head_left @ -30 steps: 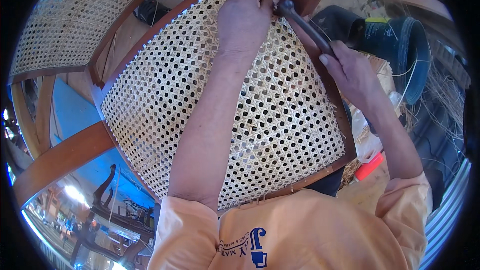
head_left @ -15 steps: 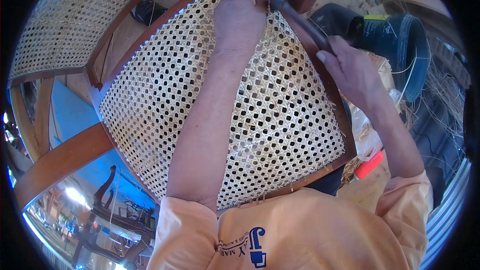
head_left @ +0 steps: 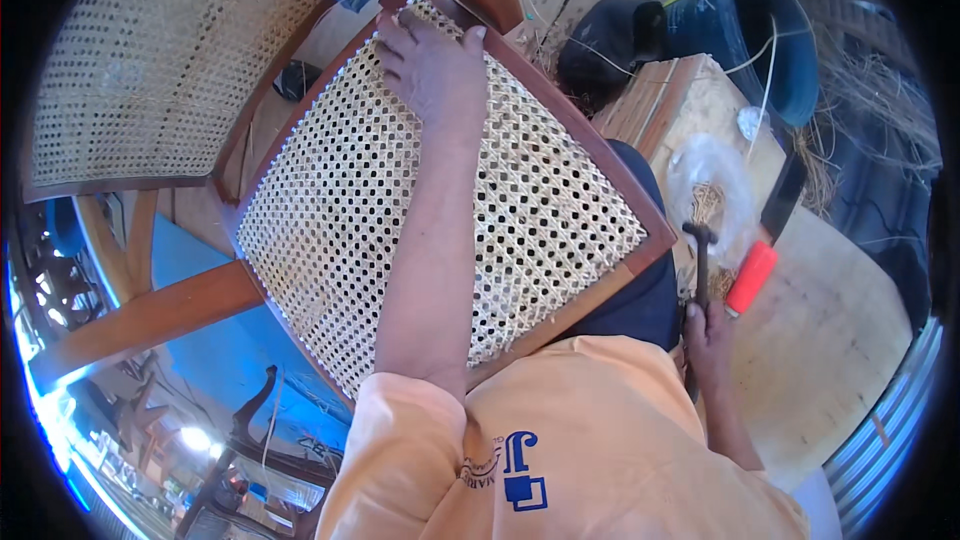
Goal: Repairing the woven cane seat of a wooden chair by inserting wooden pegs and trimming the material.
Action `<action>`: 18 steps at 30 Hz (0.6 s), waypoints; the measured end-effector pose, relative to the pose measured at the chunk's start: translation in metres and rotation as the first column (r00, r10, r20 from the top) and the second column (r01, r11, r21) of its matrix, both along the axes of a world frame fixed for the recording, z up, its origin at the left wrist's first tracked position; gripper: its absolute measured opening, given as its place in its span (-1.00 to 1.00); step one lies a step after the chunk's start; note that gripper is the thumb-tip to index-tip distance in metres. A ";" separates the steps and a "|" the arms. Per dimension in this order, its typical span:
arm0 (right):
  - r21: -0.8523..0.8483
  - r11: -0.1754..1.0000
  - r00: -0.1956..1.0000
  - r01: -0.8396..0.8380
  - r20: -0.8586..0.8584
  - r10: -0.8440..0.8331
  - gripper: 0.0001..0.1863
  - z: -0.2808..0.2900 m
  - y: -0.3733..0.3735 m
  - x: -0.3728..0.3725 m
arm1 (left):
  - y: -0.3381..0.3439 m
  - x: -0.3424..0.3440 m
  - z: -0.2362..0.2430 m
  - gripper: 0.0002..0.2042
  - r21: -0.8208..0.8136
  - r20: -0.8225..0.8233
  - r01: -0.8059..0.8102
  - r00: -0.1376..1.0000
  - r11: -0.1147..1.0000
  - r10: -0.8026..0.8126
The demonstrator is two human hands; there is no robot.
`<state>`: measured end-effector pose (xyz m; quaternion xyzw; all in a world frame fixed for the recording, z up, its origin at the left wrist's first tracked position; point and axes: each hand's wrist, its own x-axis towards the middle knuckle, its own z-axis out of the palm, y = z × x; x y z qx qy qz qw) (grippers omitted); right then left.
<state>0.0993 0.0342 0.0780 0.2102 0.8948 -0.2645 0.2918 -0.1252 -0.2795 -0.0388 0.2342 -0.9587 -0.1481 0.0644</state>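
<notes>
A single head-worn fisheye view looks steeply down from above the person's chest, close to the work. The woven cane seat panel in its brown wooden frame [head_left: 440, 210] fills the centre, the left hand [head_left: 430, 65] at 12 o'clock, the right hand [head_left: 708, 335] at 4 o'clock (straight edges bow near the dark rim).

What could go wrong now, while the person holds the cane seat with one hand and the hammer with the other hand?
1. The left hand alone steadies the cane seat at its far corner, so the frame may slip or tilt off the lap.
2. The right hand grips the hammer low beside the red tool and a clear plastic bag on the wooden board; a careless move could knock them off.
</notes>
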 end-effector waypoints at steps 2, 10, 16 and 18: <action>0.025 0.999 0.999 0.040 0.004 -0.040 -0.83 -0.029 0.032 0.050 | 0.005 0.004 -0.002 -0.26 -0.016 -0.014 -0.036 0.999 0.999 0.036; 0.093 0.995 0.998 -0.037 -0.053 0.042 -0.74 -0.064 0.052 0.098 | 0.012 0.043 0.013 -0.21 0.066 0.203 0.112 0.971 0.992 -0.123; 0.112 0.994 1.000 -0.006 0.021 0.004 -0.78 -0.047 0.045 0.053 | 0.019 0.065 0.027 -0.12 0.170 0.245 0.200 0.940 0.965 -0.238; 0.055 0.998 0.910 -0.042 -0.409 0.061 -0.82 -0.051 0.043 0.016 | 0.019 0.076 0.029 -0.10 0.221 0.206 0.276 0.924 0.936 -0.321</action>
